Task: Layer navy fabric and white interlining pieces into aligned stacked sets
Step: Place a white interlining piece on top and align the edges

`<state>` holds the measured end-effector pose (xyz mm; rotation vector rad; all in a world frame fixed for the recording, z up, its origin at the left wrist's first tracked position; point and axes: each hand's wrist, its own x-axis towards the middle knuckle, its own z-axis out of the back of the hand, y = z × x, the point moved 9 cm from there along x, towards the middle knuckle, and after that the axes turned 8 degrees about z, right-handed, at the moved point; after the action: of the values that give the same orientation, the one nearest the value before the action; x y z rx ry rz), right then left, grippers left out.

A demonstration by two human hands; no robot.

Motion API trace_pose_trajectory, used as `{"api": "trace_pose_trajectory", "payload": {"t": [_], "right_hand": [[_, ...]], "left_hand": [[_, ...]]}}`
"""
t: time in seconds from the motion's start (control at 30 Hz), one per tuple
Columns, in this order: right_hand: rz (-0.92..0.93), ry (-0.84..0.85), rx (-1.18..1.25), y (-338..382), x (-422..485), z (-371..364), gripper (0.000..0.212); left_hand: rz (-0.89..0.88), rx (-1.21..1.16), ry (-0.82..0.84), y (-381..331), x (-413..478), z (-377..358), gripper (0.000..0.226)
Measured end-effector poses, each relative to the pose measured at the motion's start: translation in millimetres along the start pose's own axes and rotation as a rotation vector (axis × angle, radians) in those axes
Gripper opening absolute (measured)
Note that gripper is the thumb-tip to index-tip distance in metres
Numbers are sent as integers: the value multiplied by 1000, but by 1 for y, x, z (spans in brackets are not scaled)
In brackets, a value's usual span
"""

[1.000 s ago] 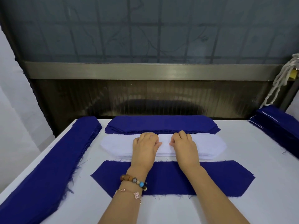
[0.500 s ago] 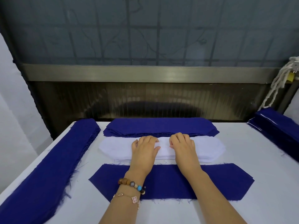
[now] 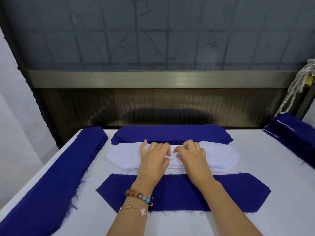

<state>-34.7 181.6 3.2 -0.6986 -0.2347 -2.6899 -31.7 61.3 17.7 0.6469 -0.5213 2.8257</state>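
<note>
A stack of white interlining pieces lies across the middle of the table. Both hands rest on its centre. My left hand and my right hand each pinch the top white sheet, which is puckered up between their fingertips. A single navy fabric piece with angled ends lies flat nearer to me, under my forearms. Behind the white stack sits a stack of navy pieces of the same shape.
A long pile of navy strips runs along the table's left edge. Another navy pile sits at the far right. A metal rail and a dark panel rise behind the white table.
My fingers have curled from lying flat on the white stack to pinching its top sheet, which now lifts slightly between the two hands. The camera has tilted a little.
</note>
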Motion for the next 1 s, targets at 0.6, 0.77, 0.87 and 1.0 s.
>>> {"api": "trace_pose_trajectory", "payload": {"t": [0.6,0.77,0.87,1.0], "right_hand": [[-559,-125,-69,-104,-38,38,18],[-853,-158,121,-140,-62,30,20],[-928,-199,127,-149,-69,30,24],[-998,-258,167,-155,-75,31,25]], "left_hand": [[665,-84,-155,123,-15,30,30],[764,-178,-186,138,-20,37,27],[739,-184,-166,135,-17,35,14],[740,-106,-119,136,-19,31,20]]}}
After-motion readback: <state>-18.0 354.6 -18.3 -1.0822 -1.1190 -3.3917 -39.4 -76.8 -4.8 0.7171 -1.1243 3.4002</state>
